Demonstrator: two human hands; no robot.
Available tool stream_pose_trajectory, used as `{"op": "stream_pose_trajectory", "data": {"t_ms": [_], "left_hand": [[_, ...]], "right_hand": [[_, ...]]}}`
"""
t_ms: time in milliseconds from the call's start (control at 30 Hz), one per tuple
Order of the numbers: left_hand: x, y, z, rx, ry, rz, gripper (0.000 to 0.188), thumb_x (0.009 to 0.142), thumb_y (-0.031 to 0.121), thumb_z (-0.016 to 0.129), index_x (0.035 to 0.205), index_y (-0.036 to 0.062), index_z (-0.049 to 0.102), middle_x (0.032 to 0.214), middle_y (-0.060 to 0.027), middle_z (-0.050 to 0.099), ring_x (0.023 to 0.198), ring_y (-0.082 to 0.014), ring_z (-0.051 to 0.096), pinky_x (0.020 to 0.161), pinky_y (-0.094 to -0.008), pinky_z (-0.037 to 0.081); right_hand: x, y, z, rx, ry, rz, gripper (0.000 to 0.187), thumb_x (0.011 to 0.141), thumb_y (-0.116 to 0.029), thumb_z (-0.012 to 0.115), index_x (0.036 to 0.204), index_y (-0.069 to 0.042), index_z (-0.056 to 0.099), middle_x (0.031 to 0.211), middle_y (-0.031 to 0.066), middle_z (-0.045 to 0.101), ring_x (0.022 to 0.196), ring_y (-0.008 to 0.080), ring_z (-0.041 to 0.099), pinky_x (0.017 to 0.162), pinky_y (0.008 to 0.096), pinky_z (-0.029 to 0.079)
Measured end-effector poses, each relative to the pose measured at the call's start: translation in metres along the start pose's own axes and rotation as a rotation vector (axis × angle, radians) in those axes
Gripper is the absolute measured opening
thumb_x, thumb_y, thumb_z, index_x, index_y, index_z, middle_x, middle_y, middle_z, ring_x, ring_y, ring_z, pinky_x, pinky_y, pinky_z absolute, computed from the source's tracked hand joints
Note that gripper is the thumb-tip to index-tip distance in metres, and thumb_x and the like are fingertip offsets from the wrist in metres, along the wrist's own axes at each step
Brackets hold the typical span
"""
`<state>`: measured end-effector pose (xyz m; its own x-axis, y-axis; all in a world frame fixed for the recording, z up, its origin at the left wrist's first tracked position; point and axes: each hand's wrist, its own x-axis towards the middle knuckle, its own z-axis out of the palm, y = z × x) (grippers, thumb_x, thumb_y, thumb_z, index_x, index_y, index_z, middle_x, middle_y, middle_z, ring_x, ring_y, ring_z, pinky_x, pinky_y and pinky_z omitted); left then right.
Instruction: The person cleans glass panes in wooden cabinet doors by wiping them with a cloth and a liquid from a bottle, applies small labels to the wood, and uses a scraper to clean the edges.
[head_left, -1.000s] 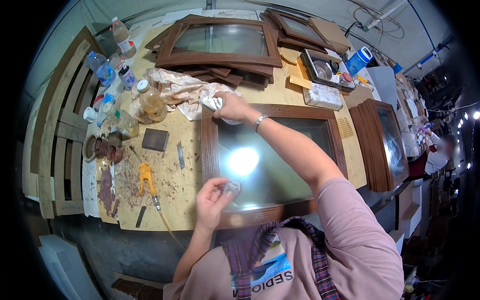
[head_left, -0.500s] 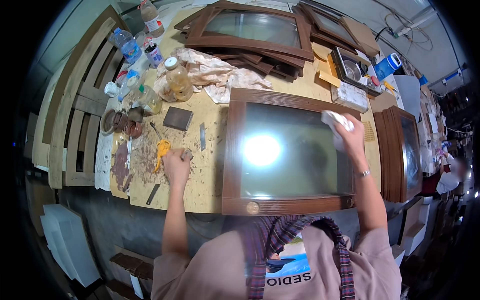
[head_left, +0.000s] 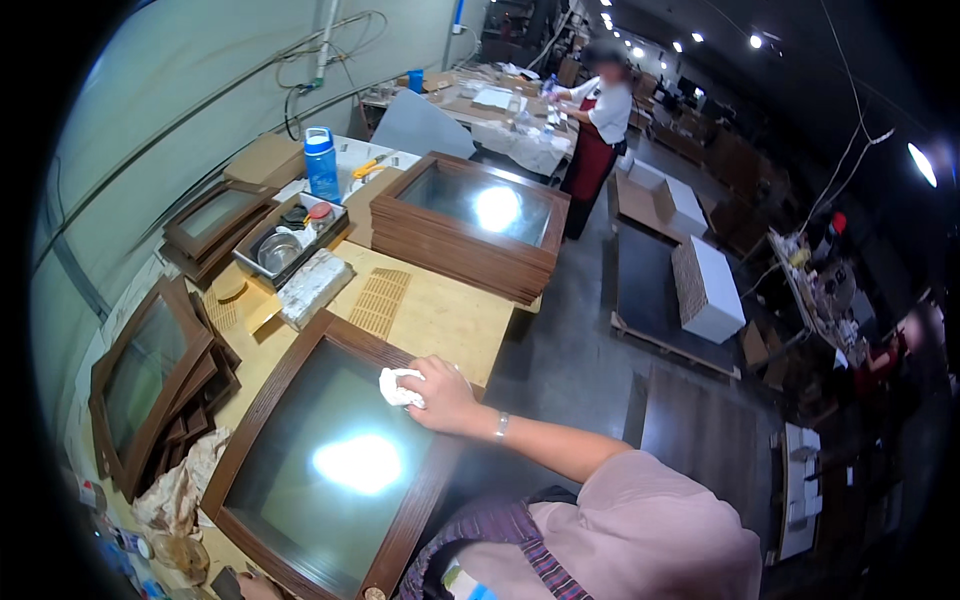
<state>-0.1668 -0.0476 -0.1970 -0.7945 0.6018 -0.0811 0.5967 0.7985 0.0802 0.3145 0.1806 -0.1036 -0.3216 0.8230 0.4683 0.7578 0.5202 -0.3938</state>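
my right hand [head_left: 447,395] is closed around a small white cloth [head_left: 398,388], pressing it on the far right corner of the dark wood-grained frame [head_left: 262,410] that lies flat on the pale wooden bench [head_left: 440,315], its long axis running from near me away toward the far right, its glass pane [head_left: 330,460] smooth and glaring with a lamp's reflection. my left hand is barely in view at the lower edge, so i cannot tell how it is held. beyond the frame sit a metal tray [head_left: 290,245] holding a steel bowl [head_left: 278,253] and a red-capped jar, a blue bottle [head_left: 321,165], and a stack of like frames [head_left: 470,235].
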Motion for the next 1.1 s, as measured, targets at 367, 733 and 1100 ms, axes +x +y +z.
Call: {"op": "stream_pose_trajectory", "data": {"t_ms": [367,733,1100], "left_hand": [[0.012,-0.068,0.03,-0.248,0.214,-0.2,0.019,0.081,0.017,0.061,0.08,-0.0006,0.069,0.083,-0.0232,0.069,0.077,-0.0391,0.069,0.067,-0.049,0.051],[-0.007,0.04,-0.076,-0.666,0.535,0.18,0.013,0.083,0.01,0.067,0.094,0.0093,0.074,0.087,-0.01,0.066,0.081,-0.0267,0.063,0.074,-0.037,0.051],[0.032,0.091,-0.092,-0.453,0.468,0.462,0.012,0.081,0.007,0.066,0.089,0.0082,0.075,0.085,-0.0108,0.065,0.085,-0.031,0.065,0.075,-0.0419,0.051]], "right_hand": [[-0.015,-0.024,0.019,0.04,-0.049,-0.105,0.041,0.071,-0.014,0.068,0.111,-0.005,0.067,0.114,0.0196,0.059,0.105,0.0376,0.057,0.091,0.047,0.047],[0.003,-0.011,0.004,-0.035,-0.073,-0.171,0.04,0.069,-0.01,0.069,0.108,-0.008,0.063,0.112,0.0152,0.057,0.103,0.0362,0.054,0.086,0.047,0.045],[0.004,-0.014,0.006,-0.04,-0.091,-0.16,0.041,0.068,-0.009,0.068,0.109,-0.007,0.062,0.113,0.0163,0.057,0.105,0.0372,0.053,0.088,0.0471,0.045]]}}
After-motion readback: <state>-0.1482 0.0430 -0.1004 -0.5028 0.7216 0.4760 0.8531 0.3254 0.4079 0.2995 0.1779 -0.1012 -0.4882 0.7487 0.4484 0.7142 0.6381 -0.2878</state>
